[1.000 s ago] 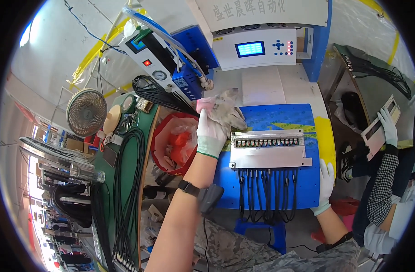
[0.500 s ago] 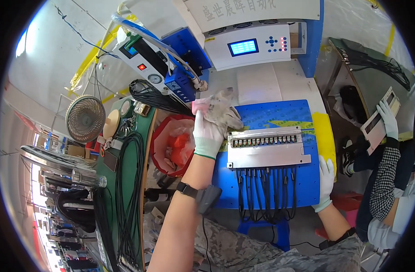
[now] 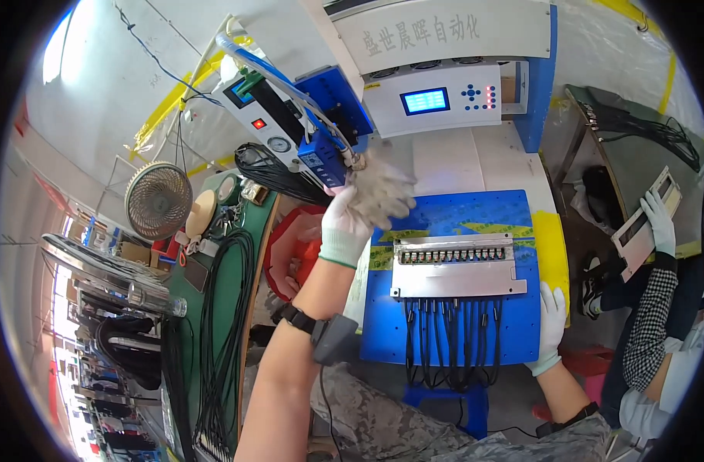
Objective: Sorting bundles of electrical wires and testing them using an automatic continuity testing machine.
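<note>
My left hand [image 3: 346, 225], in a white glove, is raised beside the blue head [image 3: 321, 163] of a bench device. Its finger area is a motion-smeared grey-white shape; I cannot tell whether that is dirty glove fingers or something held. My right hand [image 3: 552, 317], also gloved, lies at the right edge of a blue board [image 3: 459, 335], fingers stretched out alongside a yellow sheet [image 3: 550, 258]. A silver metal bar-shaped housing [image 3: 459, 282] rests on the board, a row of small parts in its long slot. Several black cables [image 3: 451, 339] hang from its near side.
Behind stands a white machine [image 3: 436, 104] with a lit screen. At left, a green table [image 3: 217, 296] bears black cable bundles and a small fan [image 3: 158, 202]; a red bag [image 3: 286, 250] sits beside it. At right, another person's gloved hand [image 3: 658, 222] holds a silver frame [image 3: 637, 246].
The view has shifted, so the board and machines appear lower. My left hand's smeared finger area has changed shape beside the device head. My right hand remains at the board's edge.
</note>
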`<move>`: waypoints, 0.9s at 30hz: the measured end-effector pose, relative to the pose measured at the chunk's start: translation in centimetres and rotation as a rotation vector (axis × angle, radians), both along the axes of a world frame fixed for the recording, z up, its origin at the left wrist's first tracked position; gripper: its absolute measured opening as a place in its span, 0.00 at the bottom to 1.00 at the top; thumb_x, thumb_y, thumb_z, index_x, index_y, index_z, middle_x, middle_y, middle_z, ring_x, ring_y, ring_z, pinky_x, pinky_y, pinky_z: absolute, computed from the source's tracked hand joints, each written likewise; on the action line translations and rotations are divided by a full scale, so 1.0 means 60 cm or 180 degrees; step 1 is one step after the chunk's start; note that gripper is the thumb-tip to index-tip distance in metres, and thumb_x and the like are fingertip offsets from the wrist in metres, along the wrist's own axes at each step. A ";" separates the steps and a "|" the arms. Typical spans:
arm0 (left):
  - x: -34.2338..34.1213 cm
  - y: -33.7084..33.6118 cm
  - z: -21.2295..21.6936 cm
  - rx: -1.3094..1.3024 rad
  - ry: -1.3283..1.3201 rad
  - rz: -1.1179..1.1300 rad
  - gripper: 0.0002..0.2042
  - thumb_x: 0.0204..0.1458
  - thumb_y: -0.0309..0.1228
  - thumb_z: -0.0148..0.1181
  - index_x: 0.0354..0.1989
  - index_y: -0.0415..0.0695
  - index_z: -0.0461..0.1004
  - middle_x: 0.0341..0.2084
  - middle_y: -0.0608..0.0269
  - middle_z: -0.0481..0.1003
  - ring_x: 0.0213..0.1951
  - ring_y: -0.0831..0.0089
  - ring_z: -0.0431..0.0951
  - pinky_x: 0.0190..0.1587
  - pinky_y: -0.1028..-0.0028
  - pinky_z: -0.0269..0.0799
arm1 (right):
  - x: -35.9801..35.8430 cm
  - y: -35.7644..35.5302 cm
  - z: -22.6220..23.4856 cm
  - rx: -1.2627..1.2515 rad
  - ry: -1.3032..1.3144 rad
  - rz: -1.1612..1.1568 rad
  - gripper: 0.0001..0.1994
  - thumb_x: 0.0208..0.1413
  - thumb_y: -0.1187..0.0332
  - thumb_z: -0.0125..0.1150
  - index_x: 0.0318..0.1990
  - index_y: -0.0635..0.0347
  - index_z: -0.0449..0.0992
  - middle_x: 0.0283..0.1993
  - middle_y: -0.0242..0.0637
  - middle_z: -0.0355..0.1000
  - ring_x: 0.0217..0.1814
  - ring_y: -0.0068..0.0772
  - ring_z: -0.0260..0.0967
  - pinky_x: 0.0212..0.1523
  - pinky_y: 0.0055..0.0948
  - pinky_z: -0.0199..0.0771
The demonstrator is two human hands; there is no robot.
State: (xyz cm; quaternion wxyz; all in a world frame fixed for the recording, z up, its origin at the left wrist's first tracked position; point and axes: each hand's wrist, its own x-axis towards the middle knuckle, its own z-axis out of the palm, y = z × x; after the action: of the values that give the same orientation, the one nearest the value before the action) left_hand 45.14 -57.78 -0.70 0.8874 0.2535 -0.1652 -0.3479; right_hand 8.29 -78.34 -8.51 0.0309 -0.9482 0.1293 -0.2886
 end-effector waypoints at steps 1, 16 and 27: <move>-0.002 0.011 -0.012 0.0047 0.0160 0.0116 0.16 0.58 0.29 0.51 0.54 0.40 0.68 0.46 0.52 0.75 0.51 0.54 0.74 0.46 0.59 0.77 | -0.003 0.000 -0.004 0.0021 0.0004 -0.0017 0.20 0.53 0.62 0.53 0.51 0.64 0.72 0.52 0.47 0.71 0.59 0.50 0.66 0.60 0.54 0.59; -0.020 0.001 -0.041 -0.0068 0.0350 0.0110 0.24 0.58 0.30 0.47 0.63 0.36 0.56 0.59 0.47 0.64 0.60 0.51 0.65 0.62 0.55 0.63 | 0.003 0.000 -0.019 -0.0082 0.0113 -0.0158 0.19 0.54 0.63 0.52 0.51 0.62 0.72 0.51 0.44 0.72 0.60 0.46 0.66 0.60 0.52 0.60; -0.033 -0.005 -0.022 -0.0105 0.0281 0.0144 0.24 0.60 0.34 0.44 0.63 0.36 0.56 0.61 0.47 0.62 0.63 0.53 0.62 0.66 0.56 0.57 | -0.003 -0.002 -0.031 -0.0310 0.0189 -0.0079 0.19 0.55 0.61 0.54 0.52 0.59 0.74 0.55 0.44 0.71 0.60 0.48 0.66 0.61 0.52 0.60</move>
State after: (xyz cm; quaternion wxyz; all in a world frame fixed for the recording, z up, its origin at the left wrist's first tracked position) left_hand 43.18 -58.11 -2.03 0.9055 0.2269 -0.1258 -0.3359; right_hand 8.11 -78.48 -10.40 -0.0227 -0.9551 0.1277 -0.2665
